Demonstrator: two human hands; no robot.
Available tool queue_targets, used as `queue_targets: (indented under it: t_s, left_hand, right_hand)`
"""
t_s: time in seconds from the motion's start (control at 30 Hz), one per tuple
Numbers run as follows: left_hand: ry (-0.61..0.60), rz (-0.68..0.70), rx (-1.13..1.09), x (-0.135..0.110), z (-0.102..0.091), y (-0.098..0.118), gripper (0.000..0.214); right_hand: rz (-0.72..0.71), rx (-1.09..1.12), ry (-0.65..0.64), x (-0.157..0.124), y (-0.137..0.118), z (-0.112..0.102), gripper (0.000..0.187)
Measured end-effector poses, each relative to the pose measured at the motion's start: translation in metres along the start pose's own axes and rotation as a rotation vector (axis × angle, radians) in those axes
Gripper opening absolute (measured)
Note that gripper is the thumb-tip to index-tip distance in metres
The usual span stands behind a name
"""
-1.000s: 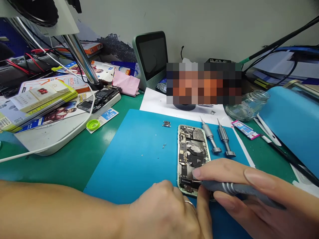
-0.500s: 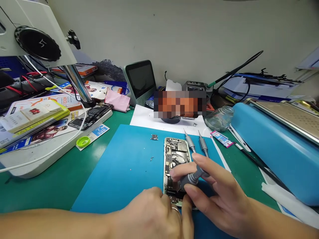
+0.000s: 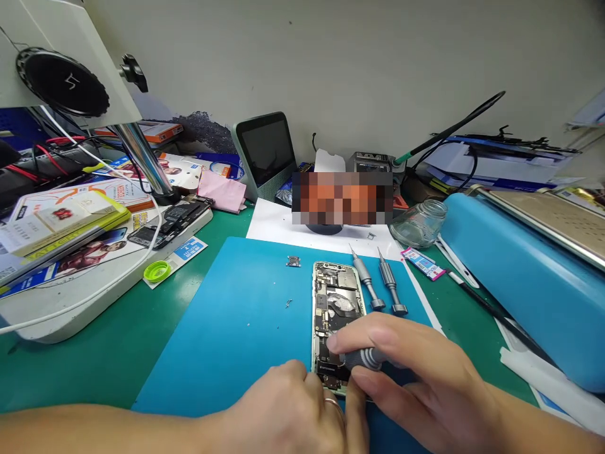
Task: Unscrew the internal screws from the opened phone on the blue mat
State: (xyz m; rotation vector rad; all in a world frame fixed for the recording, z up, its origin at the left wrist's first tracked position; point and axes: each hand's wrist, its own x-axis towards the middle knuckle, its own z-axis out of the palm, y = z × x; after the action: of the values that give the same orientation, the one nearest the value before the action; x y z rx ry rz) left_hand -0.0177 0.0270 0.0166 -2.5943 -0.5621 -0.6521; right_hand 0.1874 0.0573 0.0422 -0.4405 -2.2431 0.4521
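Observation:
An opened smartphone [image 3: 340, 302] lies on the blue mat [image 3: 227, 340], its circuit boards and inner parts exposed. My left hand [image 3: 302, 403] is closed at the phone's lower end, fingers curled and pressed against it; a ring is on one finger. My right hand [image 3: 425, 378] grips a grey screwdriver [image 3: 362, 359] between thumb and fingers, tilted low over the lower half of the phone. Its tip is hidden. Two more screwdrivers, one [image 3: 366, 277] and another [image 3: 390, 280], rest right of the phone's top. Left of it lie a small metal part [image 3: 293, 261] and tiny screws [image 3: 288, 303].
A glass jar [image 3: 418, 224] and a blue case [image 3: 524, 290] stand at the right. On the left are a microscope stand [image 3: 142, 157], a green cap [image 3: 157, 271], another disassembled phone [image 3: 167, 221] and boxes. A small display [image 3: 267, 148] stands at the back.
My right hand has lowered and the screwdriver has tipped flatter towards the right. The handles of the two lying screwdrivers are now uncovered. My left hand stays at the phone.

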Motion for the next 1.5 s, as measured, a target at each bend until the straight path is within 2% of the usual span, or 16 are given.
queue_targets:
  t_s: [0.17,0.27,0.43,0.53,0.63,0.73,0.93,1.07,1.2,1.37,1.5]
  left_hand:
    - [0.016,-0.027,0.009,-0.001,-0.002,0.0,0.016]
    - [-0.027,-0.055,-0.006,-0.001,-0.005,0.002,0.022]
    - [-0.064,-0.078,-0.041,0.003,-0.013,0.006,0.057]
    - [-0.077,-0.08,-0.055,0.004,-0.015,0.006,0.065]
    - [-0.101,-0.06,-0.077,0.004,-0.016,0.004,0.065]
    - [-0.11,-0.04,-0.109,0.002,-0.017,0.003,0.062]
    - [-0.125,-0.033,-0.124,0.0,-0.018,0.002,0.072]
    - [-0.14,-0.024,-0.135,0.001,-0.019,0.001,0.066]
    - [-0.117,-0.031,-0.108,0.002,-0.018,0.002,0.079]
    - [-0.115,-0.052,-0.139,0.0,-0.016,0.004,0.065]
    - [-0.117,-0.051,-0.123,0.0,-0.017,0.004,0.08]
  right_hand:
    - [0.053,-0.005,0.027,-0.002,0.001,0.001,0.087]
    - [0.059,0.007,0.016,-0.001,0.001,-0.001,0.09]
    - [-0.007,0.061,-0.04,0.001,0.002,-0.006,0.089]
    - [0.051,0.043,-0.006,-0.001,0.001,-0.007,0.089]
    - [0.093,0.063,0.011,-0.003,0.0,-0.006,0.087]
    - [0.051,0.087,0.012,-0.001,0.0,-0.005,0.083]
    - [0.072,0.057,0.012,0.002,0.001,-0.004,0.084]
    - [0.063,0.069,0.02,0.0,0.0,-0.004,0.082]
    - [0.103,0.092,0.039,-0.001,0.0,-0.002,0.083]
    - [0.062,0.083,0.03,-0.003,-0.001,-0.001,0.084]
    - [0.114,0.132,0.063,-0.003,-0.001,0.0,0.087]
